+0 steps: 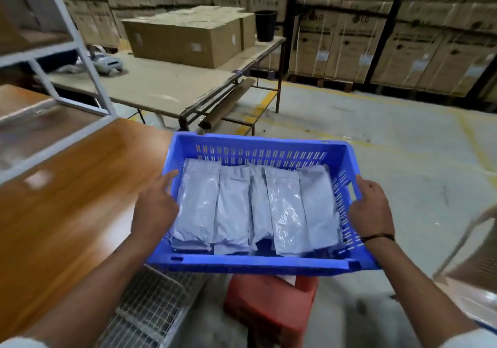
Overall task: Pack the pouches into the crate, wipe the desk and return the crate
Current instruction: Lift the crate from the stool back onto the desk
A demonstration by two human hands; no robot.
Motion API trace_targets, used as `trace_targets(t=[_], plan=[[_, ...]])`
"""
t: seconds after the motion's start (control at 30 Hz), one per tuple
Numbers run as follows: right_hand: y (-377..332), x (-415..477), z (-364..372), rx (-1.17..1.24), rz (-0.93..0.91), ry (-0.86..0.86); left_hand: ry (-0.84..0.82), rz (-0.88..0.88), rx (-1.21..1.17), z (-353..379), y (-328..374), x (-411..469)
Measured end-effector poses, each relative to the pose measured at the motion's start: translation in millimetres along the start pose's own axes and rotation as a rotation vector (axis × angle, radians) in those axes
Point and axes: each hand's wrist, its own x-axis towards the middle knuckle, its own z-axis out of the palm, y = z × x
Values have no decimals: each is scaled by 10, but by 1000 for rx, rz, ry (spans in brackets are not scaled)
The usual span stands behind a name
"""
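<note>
Crate [258, 263] of pouches [252, 208] centre frame, right of desk [67, 186], held level so nothing slides. Right hand [371, 208] fingers clamped over right rim; left hand [156, 205] at left wall, forefinger straight, rest hidden: cannot tell grip

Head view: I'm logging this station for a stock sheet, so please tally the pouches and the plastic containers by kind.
Silver pouches, showing on top in the crate (any beneath are hidden): 5
Blue crate: 1
Red plastic container below the crate: 1
Black bin at the back: 1
Total: 8
</note>
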Motion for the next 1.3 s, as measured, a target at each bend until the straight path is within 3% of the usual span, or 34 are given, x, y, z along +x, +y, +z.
trace_targets(t=[0.2,0.27,0.33,0.63,0.9,1.17,1.3], plan=[[-701,-508,-281,60,-161,27,138,-12,48,-1171,-124,-538],[-1089,-836,-263,108,-257,-38,205,-62,100,-1748,-294,-937],[-1173,-826,-287,75,-244,-41,202,-66,90,-1829,-290,-961],[-3125,-2043,136,224,-624,-290,470,-375,312,-3817,-1447,-2592],[-4851,-3135,506,384,-936,-497,625,-562,556,-5253,-1852,-3693],[-6460,-4702,863,502,-1113,-657,631,-770,772,-6633,-2862,-4757],[-7181,-5567,985,553,-1204,-772,540,-909,870,-7251,-3354,-5429]])
